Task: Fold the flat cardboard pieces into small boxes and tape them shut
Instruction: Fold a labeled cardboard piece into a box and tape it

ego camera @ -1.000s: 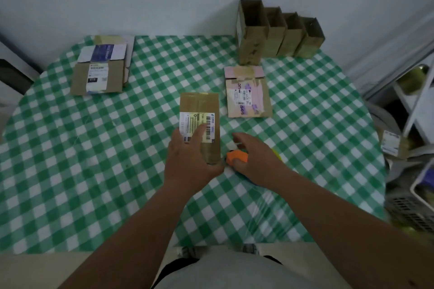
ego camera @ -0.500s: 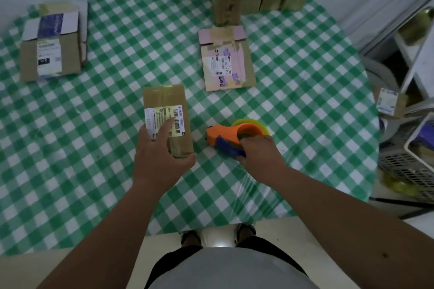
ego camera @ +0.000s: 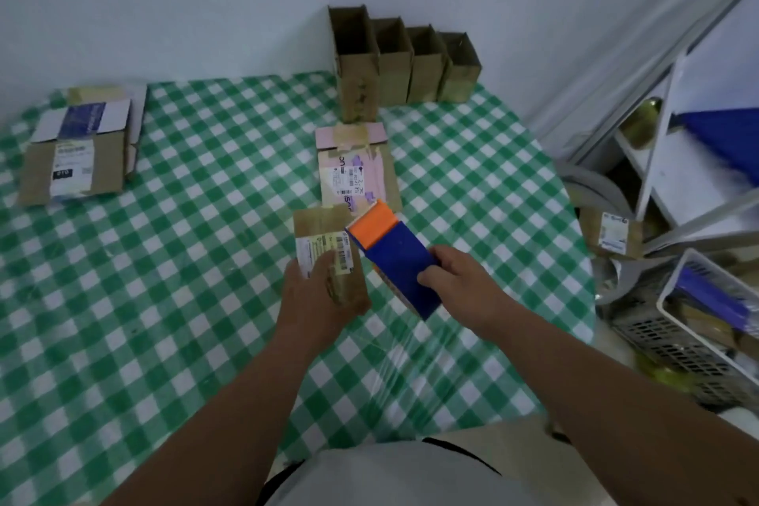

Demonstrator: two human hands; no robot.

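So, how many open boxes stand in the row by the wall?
4, side by side at the table's far edge: tallest, second, third, fourth.

Only bits I can make out: "on" and "ise" on the pink flat piece at 12 o'clock, other labels too blurry.

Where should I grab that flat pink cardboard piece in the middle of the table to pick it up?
Probably by a long side edge of the pink cardboard piece, best its left one. It lies flat on the checked tablecloth, so there is no top face to pinch, and bare cloth lies on that side. The tape dispenser in the right hand overlaps its near end.
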